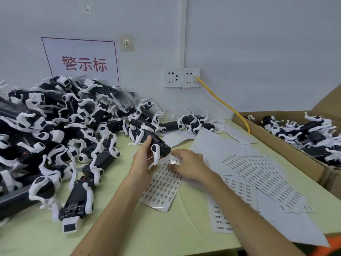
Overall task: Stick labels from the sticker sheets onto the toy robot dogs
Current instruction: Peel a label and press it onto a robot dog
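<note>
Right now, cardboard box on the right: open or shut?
Open. The cardboard box's flap stands up at the far right, and toy robot dogs lie piled inside, visible from above.

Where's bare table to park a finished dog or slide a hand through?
Free: front-edge table between left forearm and right forearm; also from the left forearm to the nearest toy dog. Thin strip along the cardboard box. Crowded: dog pile left, sticker sheets centre-right.
</note>
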Available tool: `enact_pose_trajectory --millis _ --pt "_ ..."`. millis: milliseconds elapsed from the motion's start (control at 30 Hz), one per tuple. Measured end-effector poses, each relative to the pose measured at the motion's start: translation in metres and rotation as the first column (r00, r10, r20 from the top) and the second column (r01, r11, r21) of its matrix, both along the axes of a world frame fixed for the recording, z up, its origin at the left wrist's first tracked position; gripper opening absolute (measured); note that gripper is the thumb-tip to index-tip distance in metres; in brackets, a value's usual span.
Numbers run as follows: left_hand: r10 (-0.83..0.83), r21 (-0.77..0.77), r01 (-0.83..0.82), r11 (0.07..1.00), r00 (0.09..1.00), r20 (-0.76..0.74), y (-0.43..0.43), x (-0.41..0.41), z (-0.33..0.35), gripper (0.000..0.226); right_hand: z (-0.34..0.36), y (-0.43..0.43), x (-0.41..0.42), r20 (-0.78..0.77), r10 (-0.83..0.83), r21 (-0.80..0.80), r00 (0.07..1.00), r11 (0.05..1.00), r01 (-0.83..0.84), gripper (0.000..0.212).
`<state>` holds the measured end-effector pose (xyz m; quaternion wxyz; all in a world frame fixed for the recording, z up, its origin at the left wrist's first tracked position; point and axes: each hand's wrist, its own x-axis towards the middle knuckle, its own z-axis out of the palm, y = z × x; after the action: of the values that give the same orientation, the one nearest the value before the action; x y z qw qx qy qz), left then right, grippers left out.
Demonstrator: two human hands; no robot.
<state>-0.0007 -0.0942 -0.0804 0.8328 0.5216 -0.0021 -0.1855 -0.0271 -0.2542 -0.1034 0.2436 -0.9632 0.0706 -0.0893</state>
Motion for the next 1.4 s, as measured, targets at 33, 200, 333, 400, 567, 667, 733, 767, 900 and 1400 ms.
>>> enact_pose_trajectory --millis 33,200,333,400,567,667,733,767,900,1400 --pt "-0.005 0.002 0.005 1.000 1.000 0.002 0.000 0.000 0.000 0.043 0.001 0.001 0.000 0.029 -0.004 0.027 1.000 1.000 0.003 0.046" --pt "-0.058 -0.005 0.058 0.998 0.998 0.024 0.001 -0.002 0.001 0.044 0.009 0.003 -0.003 0.195 0.022 0.260 0.981 0.963 -0.073 0.064" --pt "-0.124 -0.048 0.128 0.991 0.988 0.087 0.002 -0.003 0.003 0.040 0.015 0.002 -0.005 0.278 -0.006 0.359 0.960 0.928 -0.099 0.057" --pt "-0.154 -0.104 0.165 0.981 0.982 0.110 0.001 -0.005 0.005 0.038 0.015 0.002 -0.006 0.302 0.002 0.356 0.953 0.928 -0.114 0.044" --pt "-0.155 -0.116 0.174 0.978 0.976 0.153 -0.001 -0.011 0.005 0.041 0.015 0.002 -0.005 0.378 -0.009 0.230 0.926 0.970 -0.085 0.025" --pt "-0.145 -0.111 0.161 0.981 0.980 0.138 -0.001 -0.009 0.004 0.042 0.015 0.004 -0.003 0.416 -0.007 0.217 0.910 0.972 -0.092 0.022" --pt "-0.135 -0.107 0.150 0.983 0.981 0.136 -0.001 -0.010 0.004 0.044 0.015 0.005 -0.004 0.454 -0.019 0.234 0.891 0.967 -0.099 0.021" --pt "-0.131 -0.108 0.146 0.983 0.982 0.133 -0.002 -0.010 0.004 0.044 0.015 0.005 -0.004 0.480 -0.032 0.248 0.877 0.963 -0.101 0.020" --pt "-0.122 -0.095 0.132 0.987 0.987 0.104 -0.005 -0.016 0.007 0.039 0.016 0.001 -0.006 0.551 -0.055 0.250 0.833 0.963 -0.102 0.014" --pt "-0.052 0.100 0.031 0.994 0.974 0.221 -0.004 -0.018 0.007 0.045 0.015 -0.003 -0.007 0.446 0.034 0.232 0.895 0.961 -0.152 0.012"
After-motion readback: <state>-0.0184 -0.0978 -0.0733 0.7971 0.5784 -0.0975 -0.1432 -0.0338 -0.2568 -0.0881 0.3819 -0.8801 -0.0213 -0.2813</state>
